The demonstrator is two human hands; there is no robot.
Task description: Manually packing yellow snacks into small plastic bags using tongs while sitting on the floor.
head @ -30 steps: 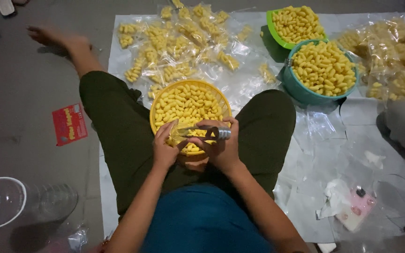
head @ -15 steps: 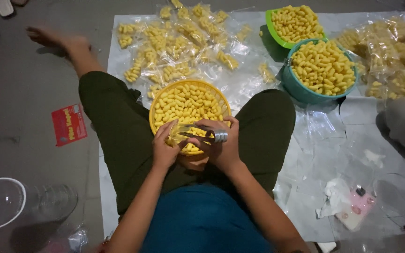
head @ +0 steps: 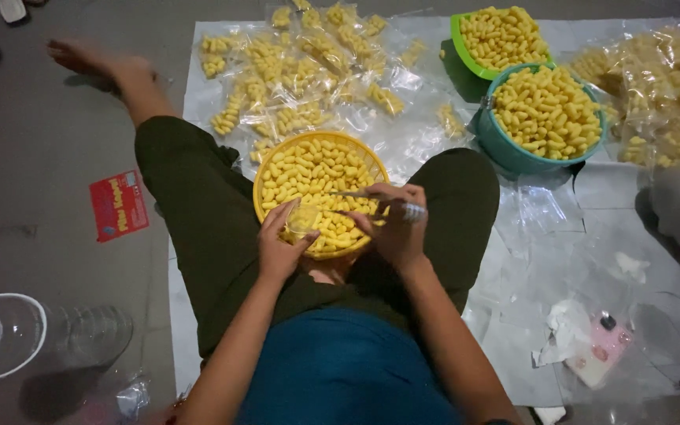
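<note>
A yellow basket (head: 266,175) full of small yellow puffed snacks rests between my legs. Over its near rim my left hand (head: 279,245) holds a small clear plastic bag (head: 303,219) with a few snacks inside. My right hand (head: 393,222) grips the other side of the bag and also holds a thin pen-like tool (head: 412,211) that points right. Both hands are close together, just above the snacks.
Several filled clear snack bags (head: 301,71) lie on the grey sheet (head: 419,142) ahead. A teal bowl (head: 513,153) and a green bowl (head: 463,49) of snacks stand at right, more bags (head: 655,86) beyond. A red packet (head: 118,206) lies left, a pink object (head: 600,350) lower right.
The bag has turned from lying flat across both hands to hanging open in my left hand. My right hand shifted slightly right and down.
</note>
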